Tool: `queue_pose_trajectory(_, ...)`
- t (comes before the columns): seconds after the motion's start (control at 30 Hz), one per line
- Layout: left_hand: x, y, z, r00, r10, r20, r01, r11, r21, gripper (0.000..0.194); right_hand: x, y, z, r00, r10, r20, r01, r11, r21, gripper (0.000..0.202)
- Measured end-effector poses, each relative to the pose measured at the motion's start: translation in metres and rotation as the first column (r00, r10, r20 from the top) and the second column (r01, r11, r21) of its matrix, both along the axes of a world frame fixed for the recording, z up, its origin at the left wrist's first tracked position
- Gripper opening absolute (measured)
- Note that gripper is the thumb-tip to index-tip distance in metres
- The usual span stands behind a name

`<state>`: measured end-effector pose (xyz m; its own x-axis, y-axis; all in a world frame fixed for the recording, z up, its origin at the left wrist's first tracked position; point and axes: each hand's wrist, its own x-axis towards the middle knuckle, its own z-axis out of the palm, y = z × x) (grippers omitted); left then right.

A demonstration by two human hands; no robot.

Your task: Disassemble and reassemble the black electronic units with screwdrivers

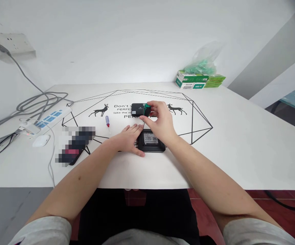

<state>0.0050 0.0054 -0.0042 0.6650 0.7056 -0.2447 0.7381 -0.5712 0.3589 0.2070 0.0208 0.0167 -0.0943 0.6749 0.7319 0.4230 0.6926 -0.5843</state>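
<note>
At the far left we see a wall socket with a gray plug in it. Gray cords lie in loops on the white table, next to a power strip. Just in front of the strip is a small white case. Then we find a dark flat thing — it is too blurry for us to tell more. Past it lies a little screwdriver with a blue and red handle.

Our left hand is down on the table, thumb and fingers spread apart, touching the left side of a black device. The device lies flat near the table's front edge, with a label facing up. Behind it is a small black box.

Our right hand pinches a green screwdriver, its thin rod pointing down at the device's far left corner — we cannot tell if the tip touches. At the back right, we see a clear bag on top of green and white boxes.
</note>
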Motion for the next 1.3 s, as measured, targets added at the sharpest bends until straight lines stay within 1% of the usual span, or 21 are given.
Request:
queue_pose_trajectory(0.1, -0.0004, 0.0000, -0.0013, 1.000, -0.005, 0.019, 0.005, 1.000, 0.008, 0.153, 0.0012, 0.0024, -0.0024, 1.000, -0.016, -0.002, 0.016, 1.000, 0.004, 0.042)
queue_pose_trajectory(0.2, -0.0003, -0.0002, -0.0013, 1.000, -0.002, 0.022, 0.002, 1.000, 0.007, 0.153, 0.0009, 0.0021, -0.0046, 1.000, -0.001, -0.009, 0.001, 1.000, 0.020, 0.043)
queue_pose_trajectory(0.33, 0.0001, -0.0003, 0.0000, 1.000, -0.002, 0.019, 0.002, 1.000, -0.005, 0.154, 0.0007, -0.0018, -0.0033, 0.999, 0.041, 0.002, -0.041, 0.999, 0.016, 0.053)
queue_pose_trajectory(0.43, 0.0000, -0.0003, 0.0004, 1.000, -0.004, 0.020, 0.004, 1.000, -0.006, 0.154, 0.0023, -0.0043, 0.0005, 0.997, 0.058, 0.048, -0.060, 0.998, 0.030, 0.059)
queue_pose_trajectory(0.6, 0.0005, -0.0006, 0.0007, 1.000, 0.006, 0.010, -0.006, 1.000, 0.001, 0.154, 0.0043, -0.0033, 0.0032, 0.991, 0.081, 0.106, -0.089, 0.994, 0.068, 0.058)
queue_pose_trajectory(0.8, 0.0003, 0.0001, -0.0019, 1.000, 0.005, 0.009, -0.005, 1.000, 0.002, 0.155, 0.0043, 0.0009, 0.0005, 0.998, 0.020, 0.051, -0.025, 0.993, 0.115, 0.054)
queue_pose_trajectory(0.9, -0.0002, 0.0004, -0.0030, 1.000, 0.010, 0.001, -0.010, 1.000, 0.009, 0.155, 0.0040, -0.0010, 0.0023, 0.999, 0.019, 0.030, -0.022, 0.992, 0.122, 0.048)
queue_pose_trajectory(1.07, -0.0003, 0.0002, -0.0015, 1.000, 0.000, 0.023, 0.000, 1.000, 0.000, 0.152, 0.0008, -0.0043, 0.0041, 0.998, 0.059, -0.006, -0.059, 0.997, 0.042, 0.029)
queue_pose_trajectory(1.2, -0.0005, 0.0007, -0.0031, 0.999, -0.004, 0.037, 0.003, 1.000, 0.008, 0.152, -0.0015, -0.0021, -0.0001, 0.995, 0.039, -0.088, -0.044, 0.997, -0.057, 0.037)
queue_pose_trajectory(1.3, -0.0011, 0.0011, -0.0044, 1.000, 0.004, 0.025, -0.004, 1.000, 0.003, 0.153, -0.0015, -0.0013, -0.0034, 0.991, 0.067, -0.114, -0.078, 0.993, -0.092, 0.041)
